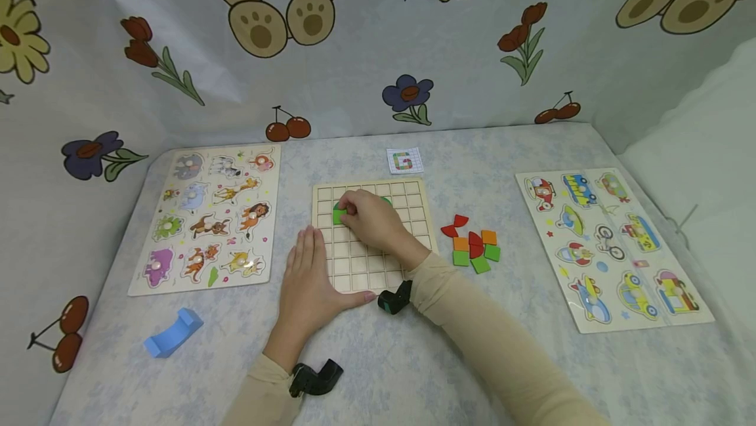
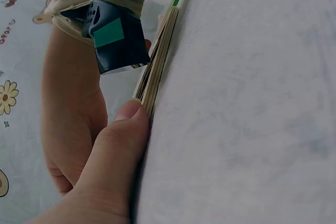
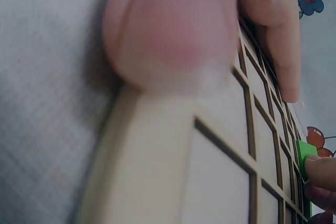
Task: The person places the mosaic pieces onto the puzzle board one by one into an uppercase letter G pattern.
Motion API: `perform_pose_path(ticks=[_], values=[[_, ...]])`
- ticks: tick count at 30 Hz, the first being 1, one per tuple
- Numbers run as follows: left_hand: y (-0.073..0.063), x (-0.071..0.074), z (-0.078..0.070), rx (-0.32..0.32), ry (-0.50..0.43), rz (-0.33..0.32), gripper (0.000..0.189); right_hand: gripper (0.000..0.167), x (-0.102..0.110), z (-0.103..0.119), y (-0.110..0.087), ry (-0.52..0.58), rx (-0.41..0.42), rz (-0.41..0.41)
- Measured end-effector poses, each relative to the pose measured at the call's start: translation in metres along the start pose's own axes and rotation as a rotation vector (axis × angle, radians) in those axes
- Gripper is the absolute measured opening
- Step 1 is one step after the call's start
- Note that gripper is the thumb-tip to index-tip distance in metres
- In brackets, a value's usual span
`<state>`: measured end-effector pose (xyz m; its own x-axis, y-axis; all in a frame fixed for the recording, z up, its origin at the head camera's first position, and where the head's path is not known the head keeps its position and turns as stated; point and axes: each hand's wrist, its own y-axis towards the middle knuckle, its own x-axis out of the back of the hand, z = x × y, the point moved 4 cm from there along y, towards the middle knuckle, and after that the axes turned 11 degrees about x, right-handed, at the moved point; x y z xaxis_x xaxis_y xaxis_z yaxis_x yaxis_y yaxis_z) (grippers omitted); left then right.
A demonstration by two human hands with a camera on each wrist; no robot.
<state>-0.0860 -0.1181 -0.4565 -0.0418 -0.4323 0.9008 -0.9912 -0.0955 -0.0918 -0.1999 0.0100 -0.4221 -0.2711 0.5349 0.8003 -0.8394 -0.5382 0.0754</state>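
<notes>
A wooden grid board (image 1: 378,275) lies in the middle of the table. My right hand (image 1: 375,219) reaches over it from the right, thumb and forefinger pinching a small green block (image 1: 338,216) near the upper left squares; the fingers partly hide it. In the right wrist view the green block (image 3: 306,156) shows at the thumb tip. Another bit of green (image 1: 386,200) peeks out behind the hand. My left hand (image 1: 307,288) rests at the board's lower left corner, fingers straight along the left side and thumb (image 2: 118,140) against the bottom edge.
Loose red, orange and green blocks (image 1: 476,245) lie right of the board. A pattern card (image 1: 405,161) is behind it. An animal puzzle (image 1: 224,268) lies left, a vehicle puzzle (image 1: 596,321) right. A blue curved piece (image 1: 174,333) lies at the front left.
</notes>
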Motion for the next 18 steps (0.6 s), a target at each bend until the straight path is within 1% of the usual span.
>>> perform_pose_path(ticks=[5, 10, 13, 18], values=[[0.000, -0.001, 0.000, -0.005, 0.004, 0.003, 0.151, 0.010, 0.001, 0.001, -0.002, -0.027, 0.010, 0.022], [0.000, -0.001, 0.000, -0.002, 0.005, 0.008, 0.151, 0.010, 0.006, 0.005, -0.010, -0.057, 0.072, 0.063], [0.001, -0.001, 0.000, 0.000, 0.004, 0.012, 0.151, 0.013, 0.014, 0.007, -0.018, -0.017, 0.090, 0.074], [0.001, -0.001, 0.000, 0.005, 0.010, 0.015, 0.152, 0.018, 0.028, 0.001, -0.037, 0.041, 0.067, 0.045]])
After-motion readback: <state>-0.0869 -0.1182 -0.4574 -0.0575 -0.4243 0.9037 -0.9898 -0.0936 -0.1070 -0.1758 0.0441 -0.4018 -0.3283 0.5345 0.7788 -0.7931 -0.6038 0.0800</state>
